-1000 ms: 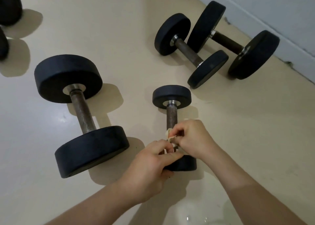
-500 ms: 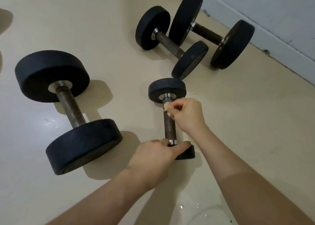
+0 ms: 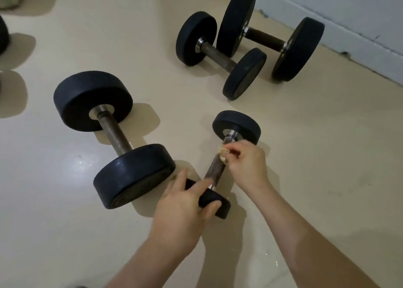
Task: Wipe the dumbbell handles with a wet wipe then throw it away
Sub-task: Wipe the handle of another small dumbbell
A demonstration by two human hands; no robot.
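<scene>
Fingertips (image 3: 234, 149) of the right hand (image 3: 247, 167) are curled and pinch a crumpled wipe (image 3: 222, 155), pressing it against the handle (image 3: 214, 170) of the small dumbbell (image 3: 236, 125) at centre right of the frame. The wipe contacts the upper part of the handle, just below the far weight (image 3: 242, 119). Bunching the wipe probably focuses pressure on the knurled metal.

The left hand (image 3: 185, 202) grips the near weight (image 3: 216, 203) just below centre. Its thumb wraps the right edge and one finger lies along the top toward the collar. This hold appears intended to stop the round weights from rolling on the floor (image 3: 305, 156) while the other hand rubs. It could also allow the handle to be turned so that its underside can be reached. Both forearms enter from the lower edge of the frame.

The wiping step is judged to be in progress. The bare length of handle between the wipe and the left hand has yet to be covered in this stroke.

A large dumbbell (image 3: 113, 135) lies at centre left, close to the left hand but apart from it. Two dumbbells (image 3: 220, 54) lie side by side at upper right, next to the wall (image 3: 349, 8). Whether these have been wiped cannot be determined. No bin is in view, so the disposal point is unknown.
</scene>
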